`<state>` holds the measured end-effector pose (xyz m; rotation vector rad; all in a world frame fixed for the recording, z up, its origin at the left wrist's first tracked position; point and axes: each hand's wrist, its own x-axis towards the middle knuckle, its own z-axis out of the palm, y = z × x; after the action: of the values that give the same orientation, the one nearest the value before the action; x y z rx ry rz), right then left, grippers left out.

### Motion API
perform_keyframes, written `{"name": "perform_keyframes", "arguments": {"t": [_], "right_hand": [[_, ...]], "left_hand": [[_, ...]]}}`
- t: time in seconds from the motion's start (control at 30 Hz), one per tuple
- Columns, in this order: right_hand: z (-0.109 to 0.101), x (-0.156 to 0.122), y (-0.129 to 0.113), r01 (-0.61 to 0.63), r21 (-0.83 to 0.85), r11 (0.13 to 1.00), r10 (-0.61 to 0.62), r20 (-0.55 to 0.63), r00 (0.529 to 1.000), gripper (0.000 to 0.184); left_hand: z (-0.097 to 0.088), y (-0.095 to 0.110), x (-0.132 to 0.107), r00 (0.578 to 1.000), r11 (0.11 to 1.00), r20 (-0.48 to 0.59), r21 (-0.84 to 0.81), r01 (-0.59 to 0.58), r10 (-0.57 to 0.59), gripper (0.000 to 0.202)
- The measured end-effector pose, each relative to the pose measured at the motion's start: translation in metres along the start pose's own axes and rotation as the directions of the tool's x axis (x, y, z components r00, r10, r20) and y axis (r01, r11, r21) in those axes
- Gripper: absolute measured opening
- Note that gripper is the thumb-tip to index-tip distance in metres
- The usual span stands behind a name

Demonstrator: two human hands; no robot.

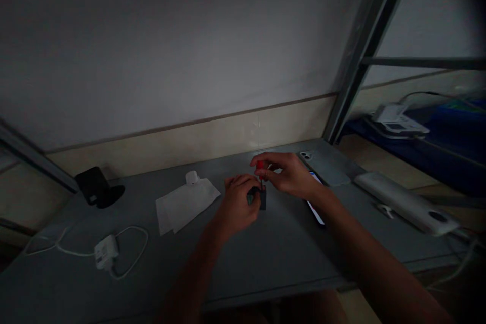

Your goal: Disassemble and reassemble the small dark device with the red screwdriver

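Observation:
Near the middle of the grey table, my left hand [239, 200] is closed around a small dark block-like object [262, 201] with a bit of green showing. Its kind cannot be made out in the dim light. My right hand [284, 172] pinches the red handle of a small screwdriver [260, 165] between thumb and fingers. The tool stands roughly upright, with its thin shaft pointing down at the dark object. Whether the tip touches it is hidden by my left fingers and the dimness.
White paper sheets [186, 208] lie left of my hands, a small white case [192, 177] at their far edge. Further left are a black stand [96, 190] and a white charger [106, 252] with cable. Rightward are a lit phone [316, 212], another phone [326, 167] and a long silver device [404, 202].

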<state>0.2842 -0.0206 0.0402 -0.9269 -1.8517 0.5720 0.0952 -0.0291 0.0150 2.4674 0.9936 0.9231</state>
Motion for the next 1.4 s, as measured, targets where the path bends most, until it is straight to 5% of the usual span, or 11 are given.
{"name": "perform_keyframes", "arguments": {"t": [0.3, 0.47, 0.67, 0.87, 1.07, 1.4], "right_hand": [[-0.001, 0.001, -0.005, -0.023, 0.178, 0.984, 0.007, 0.093, 0.996, 0.008], [0.005, 0.002, 0.003, 0.022, 0.110, 0.994, -0.020, -0.012, 1.000, 0.011], [-0.001, 0.002, 0.004, 0.006, 0.166, 0.986, -0.011, 0.026, 1.000, 0.022], [-0.001, 0.004, 0.008, 0.034, 0.130, 0.991, -0.027, -0.057, 0.998, 0.015], [-0.005, 0.002, 0.005, 0.002, 0.257, 0.966, -0.019, 0.062, 0.998, 0.023], [-0.003, 0.002, 0.003, -0.031, 0.177, 0.984, 0.028, 0.024, 0.999, 0.011]], "left_hand": [[0.003, -0.004, -0.002, 1.000, 1.000, -0.020, 0.026, -0.009, 0.009, 0.018], [0.003, -0.006, -0.002, 1.000, 0.999, -0.021, 0.050, -0.022, 0.023, 0.015], [0.000, -0.002, -0.001, 1.000, 0.998, 0.003, 0.059, -0.023, 0.022, 0.014], [0.000, -0.002, -0.001, 1.000, 0.998, 0.015, 0.061, -0.021, 0.021, 0.012], [-0.001, 0.000, -0.002, 0.999, 0.997, 0.020, 0.073, -0.030, 0.029, 0.013], [0.001, -0.002, -0.002, 0.999, 0.996, 0.025, 0.084, -0.036, 0.035, 0.012]]}}
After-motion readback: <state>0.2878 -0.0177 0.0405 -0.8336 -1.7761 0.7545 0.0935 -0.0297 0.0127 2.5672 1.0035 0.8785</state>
